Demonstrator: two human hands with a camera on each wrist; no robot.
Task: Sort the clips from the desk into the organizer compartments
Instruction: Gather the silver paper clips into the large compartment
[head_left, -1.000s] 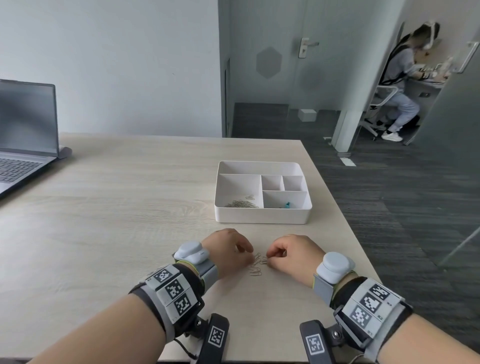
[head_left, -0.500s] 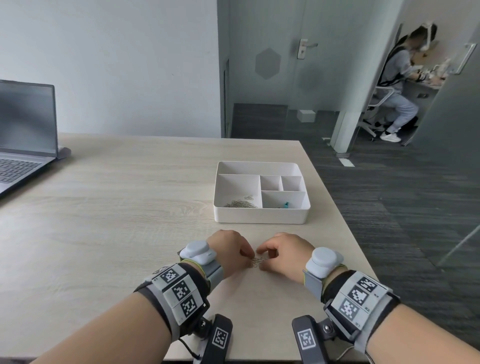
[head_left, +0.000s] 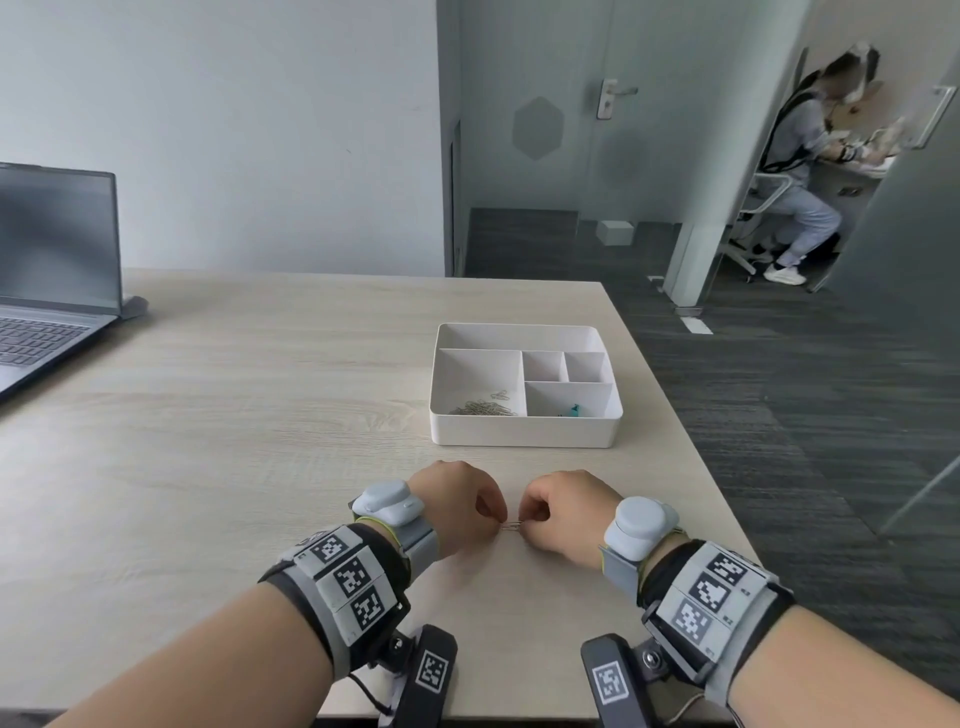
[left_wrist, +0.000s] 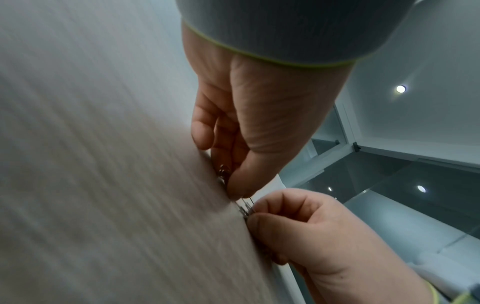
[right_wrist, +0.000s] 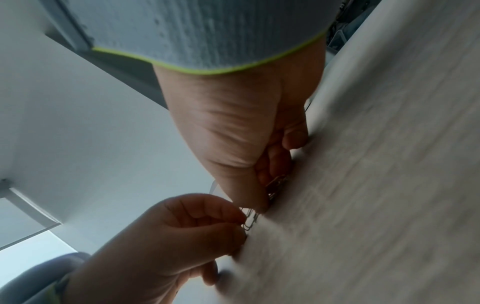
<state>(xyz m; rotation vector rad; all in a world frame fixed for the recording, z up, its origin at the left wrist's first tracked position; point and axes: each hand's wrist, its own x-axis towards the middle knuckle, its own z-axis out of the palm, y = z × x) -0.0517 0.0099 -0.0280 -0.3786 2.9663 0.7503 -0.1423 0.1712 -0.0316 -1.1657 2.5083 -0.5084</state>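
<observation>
Low over the desk's near edge, my left hand (head_left: 497, 519) and right hand (head_left: 525, 525) meet fingertip to fingertip. Both pinch a small bunch of silver paper clips (head_left: 511, 526) against the wood. In the left wrist view the left hand (left_wrist: 230, 182) holds clips (left_wrist: 223, 171) under its thumb. In the right wrist view the right hand (right_wrist: 267, 197) holds clips (right_wrist: 276, 184) the same way. The white organizer (head_left: 524, 439) stands beyond the hands. Its large left compartment holds a pile of paper clips (head_left: 485, 408), and a teal clip (head_left: 571, 411) lies in the front right compartment.
An open laptop (head_left: 47, 291) sits at the desk's far left. The desk's right edge (head_left: 691, 447) runs close beside the organizer, with dark carpet below. A person (head_left: 810, 171) sits at another desk in the background.
The hands have drawn closer together. The clips that lay spread on the desk between them are now gathered into one tight bunch at the fingertips.
</observation>
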